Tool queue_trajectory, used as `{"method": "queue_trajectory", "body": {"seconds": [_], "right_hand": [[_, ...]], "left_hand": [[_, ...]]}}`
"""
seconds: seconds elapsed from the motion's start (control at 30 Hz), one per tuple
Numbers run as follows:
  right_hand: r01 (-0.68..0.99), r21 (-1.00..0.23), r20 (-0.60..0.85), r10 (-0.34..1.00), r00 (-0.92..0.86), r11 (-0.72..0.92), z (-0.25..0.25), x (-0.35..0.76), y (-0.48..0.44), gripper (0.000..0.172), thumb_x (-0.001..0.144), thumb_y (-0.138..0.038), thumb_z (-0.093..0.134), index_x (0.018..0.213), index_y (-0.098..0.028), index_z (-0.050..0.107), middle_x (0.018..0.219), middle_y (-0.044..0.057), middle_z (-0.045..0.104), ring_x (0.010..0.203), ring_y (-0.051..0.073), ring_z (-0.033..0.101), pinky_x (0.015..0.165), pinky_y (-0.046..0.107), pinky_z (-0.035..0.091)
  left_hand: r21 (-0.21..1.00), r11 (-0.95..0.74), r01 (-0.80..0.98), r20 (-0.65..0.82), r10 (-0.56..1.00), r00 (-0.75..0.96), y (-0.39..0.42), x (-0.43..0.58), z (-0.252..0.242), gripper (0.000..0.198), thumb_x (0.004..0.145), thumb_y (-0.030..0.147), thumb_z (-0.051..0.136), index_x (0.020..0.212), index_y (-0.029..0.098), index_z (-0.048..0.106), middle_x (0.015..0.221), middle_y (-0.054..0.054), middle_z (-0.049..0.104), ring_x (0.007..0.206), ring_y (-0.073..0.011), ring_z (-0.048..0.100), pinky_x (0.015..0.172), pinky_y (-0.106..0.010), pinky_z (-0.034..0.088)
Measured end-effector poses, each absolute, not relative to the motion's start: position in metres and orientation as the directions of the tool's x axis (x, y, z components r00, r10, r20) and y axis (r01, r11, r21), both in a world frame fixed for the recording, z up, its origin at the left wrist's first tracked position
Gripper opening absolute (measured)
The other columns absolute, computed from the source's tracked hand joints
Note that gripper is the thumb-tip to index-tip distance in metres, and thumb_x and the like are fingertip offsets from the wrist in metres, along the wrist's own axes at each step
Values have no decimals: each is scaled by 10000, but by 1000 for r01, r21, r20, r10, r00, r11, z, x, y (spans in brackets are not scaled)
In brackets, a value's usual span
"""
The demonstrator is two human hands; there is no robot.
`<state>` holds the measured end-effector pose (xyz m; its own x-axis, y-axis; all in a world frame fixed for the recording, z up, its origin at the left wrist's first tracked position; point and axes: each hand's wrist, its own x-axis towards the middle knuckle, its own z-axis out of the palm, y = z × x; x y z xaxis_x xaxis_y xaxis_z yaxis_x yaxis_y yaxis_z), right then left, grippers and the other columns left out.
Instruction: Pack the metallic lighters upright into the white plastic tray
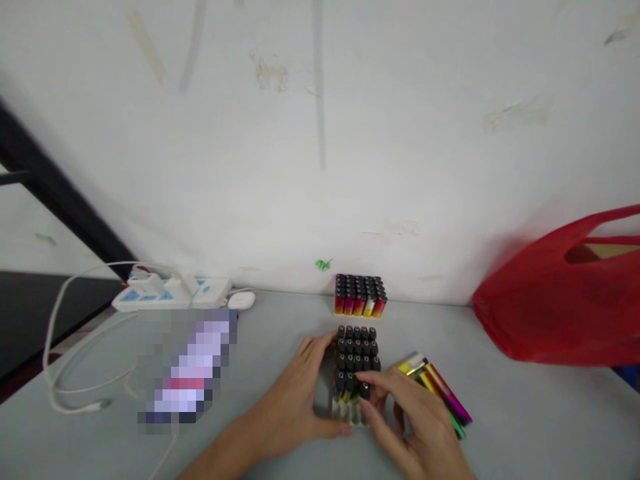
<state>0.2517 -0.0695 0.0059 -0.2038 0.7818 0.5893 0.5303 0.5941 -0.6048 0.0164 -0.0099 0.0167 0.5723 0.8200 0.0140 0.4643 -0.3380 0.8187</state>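
Note:
Rows of black-topped lighters stand upright in a small pale tray on the grey table. Bare slots show at the tray's near end. My left hand is wrapped round the tray's left side, thumb at the near edge and fingers at the far left corner. With thumb and forefinger, my right hand pinches one black-topped lighter at the right of the nearest filled row. Several loose coloured lighters lie on the table, partly under my right hand.
A full block of upright lighters stands by the wall. To the left are a power strip, white cables, a white case and a pixelated phone. A red bag rests at the right.

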Motion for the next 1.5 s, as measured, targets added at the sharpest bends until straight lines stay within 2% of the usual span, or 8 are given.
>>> {"method": "queue_trajectory", "body": {"seconds": [0.3,0.73,0.83,0.93,1.03,1.1,1.27,1.5], "right_hand": [[520,-703,490,860,-140,485,-3,251,-71,284,1073,-293,670,1343,-276,757,853,12,797,581,160,659,706,271,599],[617,-750,364,927,88,236,10,259,-71,255,1109,-406,567,1283,-253,672,883,22,729,687,207,665,669,321,528],[717,-680,406,893,195,153,4,269,-63,303,1078,-413,568,1312,-232,634,1050,88,740,890,280,711,805,402,566],[863,-499,474,859,196,78,0,280,-56,353,1041,-409,557,1305,-193,645,1192,174,710,1084,383,660,938,535,534],[951,-308,432,885,173,-35,-2,296,-51,370,1026,-398,531,1264,-169,696,1178,215,698,1050,419,639,912,562,505],[954,-281,348,916,201,-102,-3,313,-47,336,1012,-420,530,1152,-184,724,1062,197,711,980,405,660,874,532,502],[845,-496,-24,976,218,-201,3,365,-34,365,1013,-489,476,954,-214,709,888,117,758,842,319,727,776,423,503],[726,-667,-262,965,-19,-167,22,388,-37,437,946,-607,649,869,-195,774,839,71,807,809,279,731,695,344,487]], "left_hand": [[824,-334,457,17,821,570,-10,15,14,1240,714,343,1040,1727,271,329,1685,-173,458,1567,-421,410,1347,-601,306],[804,-328,496,-8,828,561,-10,16,18,1255,688,313,1060,1717,253,344,1716,-168,431,1602,-404,374,1371,-570,274],[801,-337,495,2,828,560,-10,15,16,1268,696,342,1055,1727,258,323,1724,-169,419,1606,-405,373,1375,-577,265],[807,-324,494,-8,830,558,-10,15,15,1284,687,350,1059,1731,260,317,1719,-168,424,1602,-407,381,1378,-576,261],[811,-312,496,-19,832,555,-10,14,16,1281,697,345,1052,1735,258,307,1716,-168,427,1601,-416,378,1381,-582,251],[813,-310,493,-20,831,556,-10,14,18,1275,709,365,1050,1736,246,303,1719,-172,421,1604,-409,375,1384,-569,246],[816,-319,482,-8,828,561,-11,16,20,1260,719,373,1049,1730,231,310,1710,-176,434,1597,-391,387,1381,-547,254],[813,-315,489,-12,831,556,-11,16,21,1266,704,332,1050,1728,220,314,1710,-177,438,1591,-390,396,1377,-536,262]]}}
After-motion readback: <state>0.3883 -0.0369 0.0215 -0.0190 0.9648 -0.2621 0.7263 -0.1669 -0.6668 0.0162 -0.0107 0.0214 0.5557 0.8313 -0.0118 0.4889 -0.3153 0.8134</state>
